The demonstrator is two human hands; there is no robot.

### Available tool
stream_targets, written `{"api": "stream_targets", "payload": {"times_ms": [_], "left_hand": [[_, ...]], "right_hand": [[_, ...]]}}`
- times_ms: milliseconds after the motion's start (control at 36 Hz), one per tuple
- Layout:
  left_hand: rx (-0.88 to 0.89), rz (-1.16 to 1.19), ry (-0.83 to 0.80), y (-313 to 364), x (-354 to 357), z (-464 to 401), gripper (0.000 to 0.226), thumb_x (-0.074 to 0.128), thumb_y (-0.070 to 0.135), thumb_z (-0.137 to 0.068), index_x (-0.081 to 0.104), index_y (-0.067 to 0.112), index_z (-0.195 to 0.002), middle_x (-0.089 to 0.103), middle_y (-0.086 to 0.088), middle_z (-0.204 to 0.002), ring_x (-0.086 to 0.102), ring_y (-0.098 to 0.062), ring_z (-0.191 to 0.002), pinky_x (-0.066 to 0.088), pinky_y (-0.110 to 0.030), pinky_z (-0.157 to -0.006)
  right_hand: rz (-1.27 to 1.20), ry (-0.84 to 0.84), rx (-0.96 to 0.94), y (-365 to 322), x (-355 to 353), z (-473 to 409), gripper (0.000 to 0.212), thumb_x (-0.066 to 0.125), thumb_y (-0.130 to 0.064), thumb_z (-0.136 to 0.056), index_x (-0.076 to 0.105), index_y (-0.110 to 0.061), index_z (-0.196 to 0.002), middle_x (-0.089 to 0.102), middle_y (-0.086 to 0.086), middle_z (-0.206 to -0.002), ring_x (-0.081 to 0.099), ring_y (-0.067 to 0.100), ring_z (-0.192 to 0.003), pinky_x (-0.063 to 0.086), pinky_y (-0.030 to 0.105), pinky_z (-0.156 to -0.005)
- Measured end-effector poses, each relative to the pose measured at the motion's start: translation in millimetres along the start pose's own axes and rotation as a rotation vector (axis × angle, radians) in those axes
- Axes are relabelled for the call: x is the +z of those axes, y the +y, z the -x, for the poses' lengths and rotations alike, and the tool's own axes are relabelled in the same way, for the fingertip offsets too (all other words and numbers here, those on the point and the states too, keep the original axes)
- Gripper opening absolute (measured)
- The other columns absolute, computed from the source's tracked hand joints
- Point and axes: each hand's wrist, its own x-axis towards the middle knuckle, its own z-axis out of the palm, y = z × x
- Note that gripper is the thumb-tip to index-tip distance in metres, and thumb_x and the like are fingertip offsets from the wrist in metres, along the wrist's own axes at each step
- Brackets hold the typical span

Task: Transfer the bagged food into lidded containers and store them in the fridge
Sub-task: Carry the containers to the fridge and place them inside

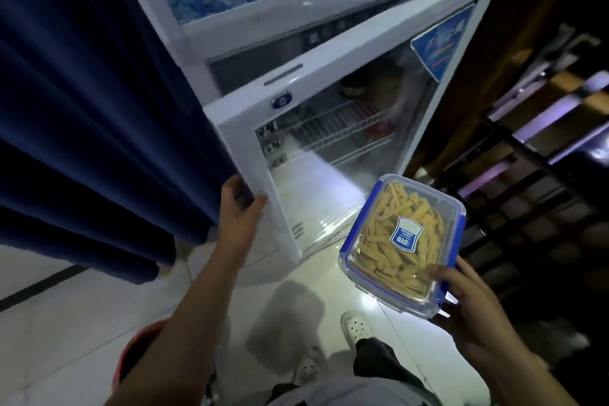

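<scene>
The head view looks down at a glass-door fridge, taken here as the landmark. The right hand grasps a clear lidded container by its near short end, thumb across the lid's edge and the other fingers hidden beneath the base. The container is held in the air just in front of the fridge's lower right corner, above the pale tiled floor, touching nothing but the hand. Its lid has blue clips and a blue-and-white label, and pale yellow stick-shaped pieces of food fill it. The left hand is clenched around the free edge of the fridge door, fingers curled behind it and thumb on the front. Through the glass, wire shelves show, but the items on the upper shelf are too blurred to name. A dark blue curtain hangs left of the fridge. The fridge's top is cut off by the frame.
</scene>
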Motion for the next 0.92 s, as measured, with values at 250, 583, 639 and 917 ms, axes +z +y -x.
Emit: {"api": "stream_targets", "payload": {"times_ms": [250,583,639,917], "left_hand": [[0.094,0.009,-0.239,-20,42,100,0.059,0.083,0.007,-0.080,0.055,0.052,-0.105,0.062,0.027,-0.108,0.060,0.002,-0.107,0.048,-0.013,-0.088],[0.183,-0.110,-0.895,7,183,150,0.065,0.084,0.000,-0.075,0.056,0.044,-0.114,0.067,0.014,-0.115,0.063,-0.020,-0.114,0.051,-0.055,-0.100],[0.172,-0.133,-0.920,13,215,163,0.065,0.085,-0.001,-0.073,0.054,0.043,-0.109,0.066,0.008,-0.114,0.063,-0.020,-0.111,0.052,-0.053,-0.098],[0.175,-0.245,-0.869,17,384,213,0.049,0.085,0.009,-0.077,0.049,0.017,-0.108,0.063,-0.008,-0.111,0.063,-0.025,-0.102,0.056,-0.040,-0.089]], "right_hand": [[-0.222,0.303,-0.063,69,-22,85,0.033,0.071,-0.017,-0.081,0.072,-0.035,-0.109,0.077,0.001,-0.109,0.077,0.028,-0.083,0.061,0.042,-0.066],[-0.502,0.602,-0.158,131,-66,182,0.031,0.065,-0.018,-0.085,0.073,-0.036,-0.109,0.076,0.002,-0.107,0.073,0.029,-0.080,0.051,0.029,-0.048],[-0.531,0.619,-0.178,137,-77,190,0.031,0.065,-0.018,-0.085,0.074,-0.036,-0.109,0.076,0.002,-0.108,0.075,0.029,-0.080,0.054,0.033,-0.052],[-0.649,0.716,-0.208,139,-161,179,0.033,0.062,-0.014,-0.089,0.072,-0.034,-0.113,0.076,0.006,-0.110,0.074,0.037,-0.091,0.052,0.050,-0.075]]}}
